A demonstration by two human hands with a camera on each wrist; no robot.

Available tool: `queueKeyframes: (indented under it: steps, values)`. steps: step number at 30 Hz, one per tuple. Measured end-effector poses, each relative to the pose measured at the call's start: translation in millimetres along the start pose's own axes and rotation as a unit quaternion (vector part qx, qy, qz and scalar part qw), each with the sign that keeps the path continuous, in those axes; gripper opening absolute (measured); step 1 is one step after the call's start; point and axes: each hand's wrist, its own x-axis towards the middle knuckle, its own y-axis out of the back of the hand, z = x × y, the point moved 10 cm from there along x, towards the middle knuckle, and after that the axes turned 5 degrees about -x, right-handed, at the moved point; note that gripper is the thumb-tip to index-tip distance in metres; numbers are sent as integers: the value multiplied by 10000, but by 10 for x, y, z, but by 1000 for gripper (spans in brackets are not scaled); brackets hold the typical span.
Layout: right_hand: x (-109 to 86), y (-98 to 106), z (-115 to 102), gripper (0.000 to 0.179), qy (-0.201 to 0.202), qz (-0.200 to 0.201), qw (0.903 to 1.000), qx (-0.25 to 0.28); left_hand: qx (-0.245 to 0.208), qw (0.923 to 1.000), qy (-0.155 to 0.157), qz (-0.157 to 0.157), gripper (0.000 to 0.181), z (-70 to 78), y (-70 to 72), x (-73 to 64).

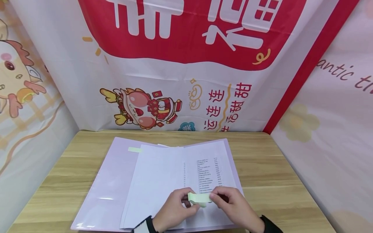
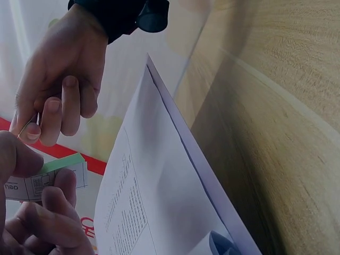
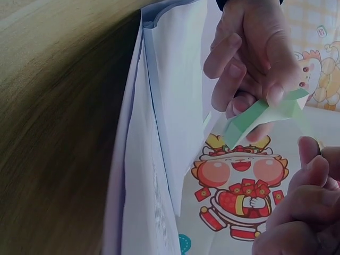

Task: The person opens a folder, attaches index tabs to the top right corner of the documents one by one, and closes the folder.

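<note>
My left hand [image 1: 175,208] grips a small pad of pale green sticky notes [image 3: 249,122], its white printed back [image 2: 45,183] turned outward in the left wrist view. With thumb and forefinger, my right hand [image 1: 237,205] pinches the far end of the top note [image 1: 201,197], which stretches between both hands, lifted at that end. Both hands are above an open lilac folder [image 1: 105,187]. Below them lie its white left page [image 1: 154,184] and its right page [image 1: 215,213], which bears printed lines. One green note [image 1: 135,149] sticks out at the left page's top left.
The folder lies on a wood-grain table [image 1: 271,181]. Behind it hangs a white and red printed cloth [image 1: 169,71], with further printed cloths at the left [image 1: 26,81] and right [image 1: 329,106] sides.
</note>
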Motion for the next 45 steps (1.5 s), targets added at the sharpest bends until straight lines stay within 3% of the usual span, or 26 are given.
queueKeyframes:
  steps: [11,27,35,41,45]
  values:
    - [-11,66,-27,27,171,161,9997,-70,-133,9999,56,-49,13,22,15,-2]
    - [-33,118,-14,30,-22,119,9999,41,-47,9999,-28,-90,12,15,33,-2]
    - [-57,271,53,24,79,515,9986,16,-211,9994,186,198,14,-5,152,-14]
    - [-64,349,155,25,-325,522,9981,10,-271,9990,328,-139,16,-28,58,-47]
    - [-57,387,208,25,-516,571,9970,-67,3,9989,283,-363,18,-26,-28,-108]
